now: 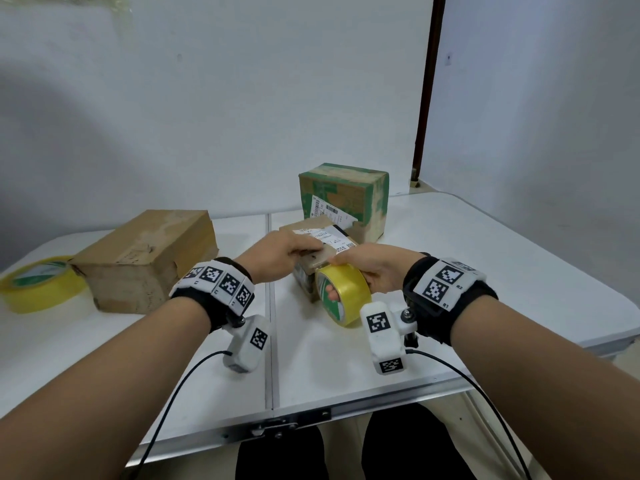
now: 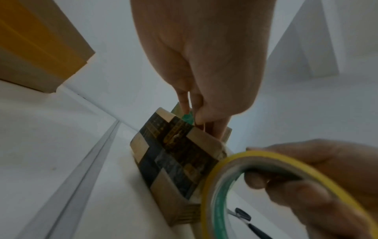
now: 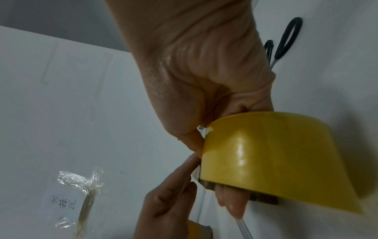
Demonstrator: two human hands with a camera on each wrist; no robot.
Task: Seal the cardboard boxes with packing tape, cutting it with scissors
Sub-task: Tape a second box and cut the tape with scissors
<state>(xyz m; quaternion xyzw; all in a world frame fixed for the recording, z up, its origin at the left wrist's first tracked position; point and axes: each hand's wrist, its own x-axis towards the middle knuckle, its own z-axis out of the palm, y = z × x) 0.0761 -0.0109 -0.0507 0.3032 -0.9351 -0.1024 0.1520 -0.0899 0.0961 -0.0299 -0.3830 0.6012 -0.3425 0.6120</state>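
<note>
The right hand (image 1: 374, 268) grasps the yellow tape roll (image 1: 343, 292) against the small box (image 1: 320, 252) mid-table; the left hand (image 1: 277, 258) seems to pinch the tape's end on the box top; weak pressing could let it peel away; the scissors (image 3: 286, 40) lie apart.

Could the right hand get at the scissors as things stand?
Probably not at once: the right hand grips the yellow tape roll, with fingers through its core. The scissors lie bare on the table beside that hand, so the path itself looks free.
</note>
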